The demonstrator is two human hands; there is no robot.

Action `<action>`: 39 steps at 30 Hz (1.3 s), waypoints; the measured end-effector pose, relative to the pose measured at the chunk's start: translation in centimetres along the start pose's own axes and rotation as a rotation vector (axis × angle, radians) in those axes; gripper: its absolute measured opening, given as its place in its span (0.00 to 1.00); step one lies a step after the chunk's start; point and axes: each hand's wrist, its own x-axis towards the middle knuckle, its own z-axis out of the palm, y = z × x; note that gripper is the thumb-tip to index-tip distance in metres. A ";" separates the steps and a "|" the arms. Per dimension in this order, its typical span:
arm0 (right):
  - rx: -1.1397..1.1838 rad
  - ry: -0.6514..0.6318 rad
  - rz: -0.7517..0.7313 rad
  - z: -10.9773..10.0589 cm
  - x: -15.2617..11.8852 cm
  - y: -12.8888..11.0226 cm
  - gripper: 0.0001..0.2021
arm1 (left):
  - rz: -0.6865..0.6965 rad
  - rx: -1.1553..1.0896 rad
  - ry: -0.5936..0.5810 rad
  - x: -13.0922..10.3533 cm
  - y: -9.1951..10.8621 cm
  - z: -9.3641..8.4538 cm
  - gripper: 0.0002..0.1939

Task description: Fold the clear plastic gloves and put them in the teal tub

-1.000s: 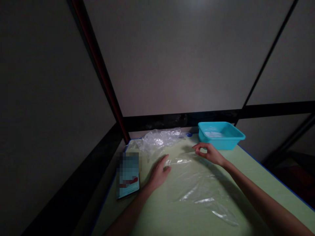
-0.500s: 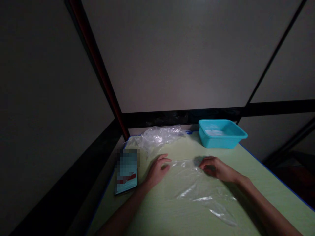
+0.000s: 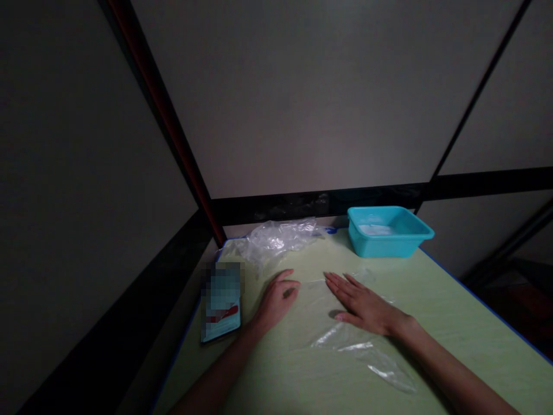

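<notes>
A thin clear plastic bag (image 3: 328, 331) lies spread on the pale green table (image 3: 259, 380). My right hand (image 3: 360, 302) rests flat on its upper part, palm down, with the thumb apart from the fingers. At the bag's upper left corner is my left hand (image 3: 279, 297), its fingers curved and the thumb near the index finger. Whether a bit of the film's edge sits between those fingertips is too small to tell.
Crumpled clear plastic (image 3: 276, 237) lies at the table's back left. A turquoise basin (image 3: 386, 245) with something white inside stands at the back right. The phone or tablet (image 3: 222, 325) lies at the left edge. Behind the table rises a panelled wall (image 3: 302, 115).
My right hand has opened from a pinch at the bag's upper right and moved left, now flat on the film. My left hand has hardly moved.
</notes>
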 end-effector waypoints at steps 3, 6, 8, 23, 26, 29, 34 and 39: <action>-0.011 -0.009 -0.004 0.3 -0.3 0.3 0.35 | -0.006 0.007 0.000 0.0 0.3 -0.1 0.11; -0.005 0.036 0.014 -0.2 -0.5 0.5 0.35 | -0.009 -0.003 0.012 0.0 0.2 -0.2 0.11; -0.013 0.085 0.058 -0.5 -0.7 0.4 0.35 | -0.019 -0.011 0.034 0.1 0.1 -0.2 0.12; -0.191 0.181 0.103 2.8 -1.4 0.7 0.31 | 0.157 0.399 -0.295 -0.7 7.6 6.0 0.29; -0.190 0.179 0.102 2.8 -1.4 0.7 0.32 | 0.166 0.449 -0.288 -0.9 7.0 5.7 0.31; -0.191 0.169 0.120 2.6 -1.4 0.5 0.33 | 0.179 0.483 -0.281 -1.4 5.9 4.3 0.32; -0.166 0.189 0.120 2.4 -1.4 0.3 0.33 | 0.201 0.510 -0.226 -2.5 3.1 1.4 0.29; -0.170 0.178 0.127 2.4 -1.3 0.3 0.34 | 0.198 0.558 -0.190 -3.2 1.4 0.1 0.28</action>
